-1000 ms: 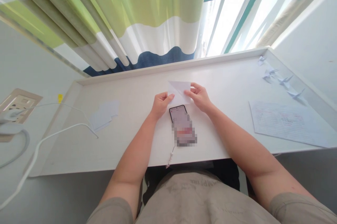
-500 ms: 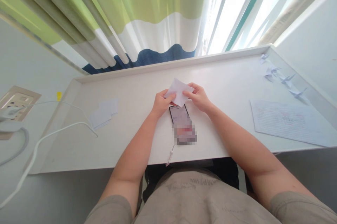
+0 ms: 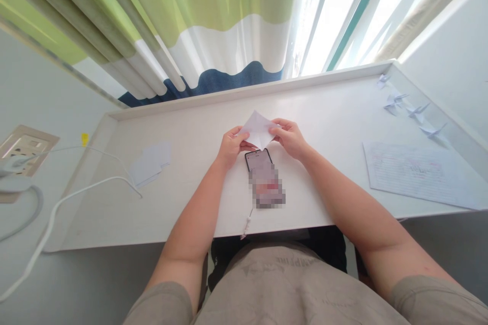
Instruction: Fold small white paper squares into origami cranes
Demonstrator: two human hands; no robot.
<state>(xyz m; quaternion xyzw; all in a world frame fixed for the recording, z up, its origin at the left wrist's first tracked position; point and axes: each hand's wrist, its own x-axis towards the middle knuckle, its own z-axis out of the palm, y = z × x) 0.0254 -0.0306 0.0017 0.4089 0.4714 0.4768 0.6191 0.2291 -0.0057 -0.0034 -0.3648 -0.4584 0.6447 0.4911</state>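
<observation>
A white square of paper [image 3: 258,126] is held up over the desk, one corner pointing away from me and one toward me. My left hand [image 3: 231,146] pinches its left corner, thumb on top and fingers underneath. At the right corner my right hand [image 3: 290,138] grips it the same way. Faint crease lines run across the sheet. Just below the paper's near corner lies a phone [image 3: 263,177] with a lit screen, partly blurred out, and a beaded strap [image 3: 247,226] trailing toward the desk edge.
Several folded paper cranes [image 3: 417,110] stand along the right side of the white desk [image 3: 190,203]. A written sheet [image 3: 415,175] lies near them. Loose white paper squares [image 3: 152,165] rest at left, beside a white cable [image 3: 91,187]. Curtains [image 3: 229,40] hang behind.
Both hands have shifted slightly outward along the paper, thumbs moving from its middle toward the side corners. The sheet looks wider and flatter, and more of the phone's top shows.
</observation>
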